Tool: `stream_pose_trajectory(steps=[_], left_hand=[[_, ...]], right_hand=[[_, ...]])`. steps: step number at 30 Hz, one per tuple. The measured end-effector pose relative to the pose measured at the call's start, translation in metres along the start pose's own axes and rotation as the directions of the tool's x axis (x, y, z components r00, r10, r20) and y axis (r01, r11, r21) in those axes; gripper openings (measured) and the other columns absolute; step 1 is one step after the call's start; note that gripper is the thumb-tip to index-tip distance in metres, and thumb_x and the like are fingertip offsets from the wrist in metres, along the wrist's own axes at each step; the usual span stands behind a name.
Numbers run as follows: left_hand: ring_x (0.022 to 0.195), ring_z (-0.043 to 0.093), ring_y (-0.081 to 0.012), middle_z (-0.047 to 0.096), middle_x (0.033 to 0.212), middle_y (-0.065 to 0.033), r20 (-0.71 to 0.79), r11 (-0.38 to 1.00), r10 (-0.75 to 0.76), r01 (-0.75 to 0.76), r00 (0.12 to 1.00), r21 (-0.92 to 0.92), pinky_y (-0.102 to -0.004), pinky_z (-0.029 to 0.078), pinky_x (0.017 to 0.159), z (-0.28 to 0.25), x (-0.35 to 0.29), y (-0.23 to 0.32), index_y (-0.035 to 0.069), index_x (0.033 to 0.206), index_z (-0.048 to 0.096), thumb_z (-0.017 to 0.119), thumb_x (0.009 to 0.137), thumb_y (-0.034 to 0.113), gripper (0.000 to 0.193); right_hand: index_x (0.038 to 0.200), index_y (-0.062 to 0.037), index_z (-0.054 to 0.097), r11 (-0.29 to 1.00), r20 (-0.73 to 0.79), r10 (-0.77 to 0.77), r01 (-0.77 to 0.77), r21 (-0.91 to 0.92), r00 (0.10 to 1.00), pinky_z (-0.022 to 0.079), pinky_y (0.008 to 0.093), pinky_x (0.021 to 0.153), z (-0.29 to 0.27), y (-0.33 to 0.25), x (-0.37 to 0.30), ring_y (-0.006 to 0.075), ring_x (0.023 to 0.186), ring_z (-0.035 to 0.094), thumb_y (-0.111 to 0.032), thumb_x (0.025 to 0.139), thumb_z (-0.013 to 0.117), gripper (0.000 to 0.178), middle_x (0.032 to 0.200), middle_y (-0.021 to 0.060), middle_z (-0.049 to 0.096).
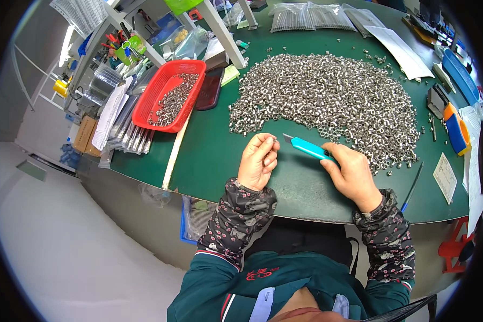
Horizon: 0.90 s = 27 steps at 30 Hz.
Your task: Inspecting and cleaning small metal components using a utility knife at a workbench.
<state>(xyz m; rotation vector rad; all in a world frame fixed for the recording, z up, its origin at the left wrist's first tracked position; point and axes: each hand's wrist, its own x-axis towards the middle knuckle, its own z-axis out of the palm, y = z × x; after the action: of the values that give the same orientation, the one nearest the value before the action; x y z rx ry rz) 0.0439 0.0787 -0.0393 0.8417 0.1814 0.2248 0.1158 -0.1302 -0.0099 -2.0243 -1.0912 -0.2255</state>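
Note:
My left hand (pixel 258 161) is closed in a pinch on a small metal ring (pixel 274 140), which shows only in part between thumb and fingertips. In my right hand (pixel 351 173) is a turquoise utility knife (pixel 309 148). Its dark blade (pixel 288 138) is out and points at the pinched ring, a short gap away. Just beyond both hands spreads a large pile of small silvery metal rings (pixel 327 91) on the green table (pixel 306 196).
A red plastic basket (pixel 141 110) with some metal rings stands at the left, beside a dark phone (pixel 210 88). Bagged parts (pixel 311 19) lie along the back. At the right are a tape roll (pixel 457 131), a pen (pixel 412 188), a paper card (pixel 444 177) and a blue tray (pixel 460 75).

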Motion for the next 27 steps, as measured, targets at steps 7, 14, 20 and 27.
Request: stream_pose_trajectory(steps=[7, 14, 20, 27], left_hand=[[0.047, 0.034, -0.0025, 0.052, 0.077, -0.0043, -0.001, 1.0, 0.008, -0.008, 1.0, 0.016, -0.0143, 0.025, 0.036, 0.0007, -0.0009, 0.0, 0.006, 0.09, 0.05, 0.048, 0.089, 0.011, 0.006], [0.047, 0.034, -0.0024, 0.052, 0.077, -0.0042, -0.02, 1.0, 0.002, -0.001, 1.0, 0.028, -0.0143, 0.026, 0.036, 0.0012, -0.0002, -0.0011, 0.007, 0.088, 0.05, 0.048, 0.089, 0.012, 0.005], [0.047, 0.034, -0.0018, 0.052, 0.077, -0.0041, -0.042, 0.999, -0.001, 0.003, 0.999, 0.035, -0.0142, 0.026, 0.036, 0.0052, -0.0013, 0.0022, 0.005, 0.099, 0.052, 0.046, 0.09, 0.012, 0.014], [0.046, 0.034, -0.0014, 0.052, 0.075, -0.0033, -0.038, 0.993, 0.018, -0.014, 0.999, 0.115, -0.0137, 0.025, 0.036, 0.0051, -0.0015, 0.0004, 0.003, 0.098, 0.053, 0.047, 0.09, 0.013, 0.015]], right_hand=[[0.093, -0.0055, 0.054, 1.0, 0.054, 0.001, -0.002, 0.01, 0.999, 0.044, 0.0388, 0.056, 0.0007, 0.0002, -0.0004, 0.0299, 0.064, 0.057, -0.017, 0.078, 0.058, 0.02, 0.071, 0.0118, 0.057], [0.094, -0.0058, 0.055, 1.0, 0.072, 0.017, -0.017, 0.006, 0.997, 0.044, 0.0391, 0.056, -0.0009, -0.0007, -0.0007, 0.0301, 0.064, 0.057, -0.017, 0.078, 0.058, 0.02, 0.071, 0.0119, 0.057], [0.093, -0.0059, 0.055, 1.0, 0.085, 0.024, -0.025, 0.004, 0.996, 0.044, 0.0393, 0.056, -0.001, -0.0011, 0.0, 0.0303, 0.064, 0.057, -0.018, 0.078, 0.058, 0.019, 0.071, 0.0119, 0.057], [0.093, -0.0063, 0.055, 1.0, 0.091, 0.028, -0.028, 0.003, 0.995, 0.044, 0.0395, 0.056, -0.0011, -0.0012, -0.0002, 0.0304, 0.065, 0.057, -0.018, 0.078, 0.057, 0.019, 0.071, 0.012, 0.057]])
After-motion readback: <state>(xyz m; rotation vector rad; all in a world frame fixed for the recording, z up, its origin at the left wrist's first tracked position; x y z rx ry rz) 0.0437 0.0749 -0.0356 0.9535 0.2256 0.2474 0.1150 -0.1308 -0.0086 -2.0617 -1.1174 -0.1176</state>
